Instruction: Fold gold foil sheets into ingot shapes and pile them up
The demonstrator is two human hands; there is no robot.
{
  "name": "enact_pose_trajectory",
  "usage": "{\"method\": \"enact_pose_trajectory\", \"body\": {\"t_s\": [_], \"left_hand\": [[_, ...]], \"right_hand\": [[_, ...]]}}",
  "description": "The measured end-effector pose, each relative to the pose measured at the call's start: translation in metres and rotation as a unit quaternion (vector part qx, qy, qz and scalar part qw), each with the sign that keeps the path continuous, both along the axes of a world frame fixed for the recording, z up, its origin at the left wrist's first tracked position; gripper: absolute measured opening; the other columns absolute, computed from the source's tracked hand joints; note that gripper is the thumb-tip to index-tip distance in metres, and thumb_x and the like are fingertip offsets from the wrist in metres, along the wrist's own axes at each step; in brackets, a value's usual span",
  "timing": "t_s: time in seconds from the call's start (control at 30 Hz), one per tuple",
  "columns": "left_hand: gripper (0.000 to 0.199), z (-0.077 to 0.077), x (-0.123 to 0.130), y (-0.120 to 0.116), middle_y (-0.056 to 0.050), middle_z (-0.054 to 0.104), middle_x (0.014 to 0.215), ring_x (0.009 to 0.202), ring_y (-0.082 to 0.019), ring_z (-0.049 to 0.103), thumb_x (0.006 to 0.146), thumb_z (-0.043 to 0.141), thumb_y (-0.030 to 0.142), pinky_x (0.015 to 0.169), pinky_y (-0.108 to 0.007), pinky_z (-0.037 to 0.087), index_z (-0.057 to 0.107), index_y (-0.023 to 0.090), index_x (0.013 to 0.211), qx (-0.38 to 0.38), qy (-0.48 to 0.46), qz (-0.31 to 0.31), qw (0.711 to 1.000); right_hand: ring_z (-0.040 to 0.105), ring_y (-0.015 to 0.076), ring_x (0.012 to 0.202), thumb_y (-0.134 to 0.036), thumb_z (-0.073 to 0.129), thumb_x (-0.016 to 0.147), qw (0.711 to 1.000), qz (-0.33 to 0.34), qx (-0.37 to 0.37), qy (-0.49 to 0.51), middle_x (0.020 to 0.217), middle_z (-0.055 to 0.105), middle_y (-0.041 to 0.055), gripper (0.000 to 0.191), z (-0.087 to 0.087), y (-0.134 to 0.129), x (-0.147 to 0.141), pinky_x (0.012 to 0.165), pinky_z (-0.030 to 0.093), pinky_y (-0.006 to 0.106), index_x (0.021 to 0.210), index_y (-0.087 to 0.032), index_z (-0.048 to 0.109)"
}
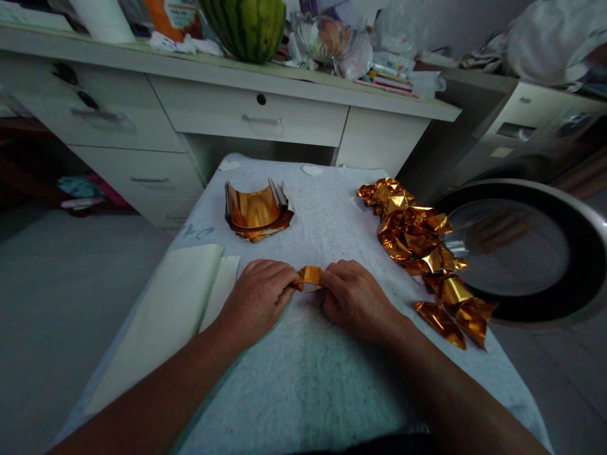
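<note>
A small piece of gold foil paper (310,276), folded, is stretched between my two hands above the cloth-covered table. My left hand (263,292) pinches its left end, and my right hand (353,294) pinches the right end; the fingertips partly hide it. Beyond my left hand stands a curved stack of gold foil sheets (256,210) with pale backs. To the right lies a long heap of folded gold foil pieces (410,230), with several angular ones nearest me.
White paper sheets (165,303) lie along the left of the tablecloth (322,379). Behind the table is a white drawer desk (303,114) bearing a watermelon (246,28) and a glass bowl (327,38). A washing machine (512,151) with its round door open (581,253) stands at the right.
</note>
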State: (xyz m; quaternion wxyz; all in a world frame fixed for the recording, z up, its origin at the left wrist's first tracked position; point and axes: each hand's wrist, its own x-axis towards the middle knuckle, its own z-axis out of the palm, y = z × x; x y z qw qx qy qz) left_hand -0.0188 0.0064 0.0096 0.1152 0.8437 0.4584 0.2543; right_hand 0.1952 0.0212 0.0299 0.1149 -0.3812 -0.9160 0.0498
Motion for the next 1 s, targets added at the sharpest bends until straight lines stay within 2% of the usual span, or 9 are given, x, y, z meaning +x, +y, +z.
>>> {"method": "enact_pose_trajectory", "body": {"t_s": [0.13, 0.27, 0.37, 0.57, 0.77, 1.0], "left_hand": [[0.012, 0.000, 0.001, 0.000, 0.000, 0.067, 0.085, 0.084, -0.021, 0.059, 0.088, 0.055, 0.012, 0.083, -0.040, 0.040, 0.061, 0.022, 0.085, 0.020, 0.024, -0.019, 0.999], [0.015, 0.003, 0.003, -0.004, -0.001, 0.065, 0.082, 0.082, -0.021, 0.058, 0.090, 0.052, 0.011, 0.083, -0.041, 0.040, 0.063, 0.020, 0.085, 0.025, 0.045, -0.035, 0.998], [0.014, 0.004, 0.005, -0.005, -0.002, 0.064, 0.083, 0.083, -0.021, 0.057, 0.088, 0.052, 0.011, 0.082, -0.040, 0.041, 0.064, 0.020, 0.088, 0.016, 0.066, -0.026, 0.997], [0.011, 0.003, 0.005, -0.003, -0.004, 0.064, 0.086, 0.085, -0.022, 0.055, 0.092, 0.055, 0.021, 0.080, -0.040, 0.043, 0.065, 0.020, 0.090, 0.008, 0.097, 0.003, 0.995], [0.013, 0.004, 0.006, -0.004, -0.004, 0.062, 0.089, 0.086, -0.022, 0.054, 0.093, 0.051, 0.018, 0.079, -0.039, 0.043, 0.063, 0.020, 0.091, -0.029, 0.080, 0.000, 0.996], [0.005, 0.005, 0.009, -0.001, -0.003, 0.063, 0.087, 0.085, -0.022, 0.056, 0.088, 0.061, 0.018, 0.078, -0.037, 0.043, 0.065, 0.020, 0.088, -0.056, 0.068, -0.001, 0.996]], "right_hand": [[0.049, 0.0179, 0.077, -0.011, 0.052, 0.079, 0.999, -0.016, -0.037, 0.003, 0.083, 0.061, 0.0046, 0.016, 0.001, 0.003, 0.001, 0.071, 0.033, 0.031, 0.090, -0.017, 0.060], [0.049, 0.0174, 0.078, -0.011, 0.054, 0.077, 0.997, -0.024, -0.070, 0.006, 0.083, 0.059, 0.0044, 0.010, 0.001, 0.006, 0.001, 0.072, 0.033, 0.030, 0.082, -0.017, 0.060], [0.049, 0.0165, 0.078, -0.007, 0.052, 0.078, 0.996, -0.018, -0.089, 0.019, 0.082, 0.059, 0.0035, 0.013, -0.001, 0.009, 0.004, 0.073, 0.033, 0.030, 0.081, -0.017, 0.060], [0.050, 0.0154, 0.078, -0.006, 0.051, 0.083, 0.992, 0.002, -0.120, 0.048, 0.082, 0.059, 0.0029, 0.015, 0.000, 0.011, 0.009, 0.075, 0.035, 0.029, 0.085, -0.017, 0.063], [0.051, 0.0151, 0.078, -0.008, 0.053, 0.082, 0.985, 0.006, -0.153, 0.078, 0.081, 0.058, 0.0023, 0.012, 0.003, 0.011, 0.012, 0.075, 0.037, 0.028, 0.083, -0.016, 0.062], [0.051, 0.0151, 0.080, -0.009, 0.059, 0.083, 0.980, 0.012, -0.165, 0.109, 0.082, 0.059, 0.0017, 0.009, 0.000, 0.012, 0.010, 0.076, 0.037, 0.028, 0.084, -0.017, 0.063]]}}
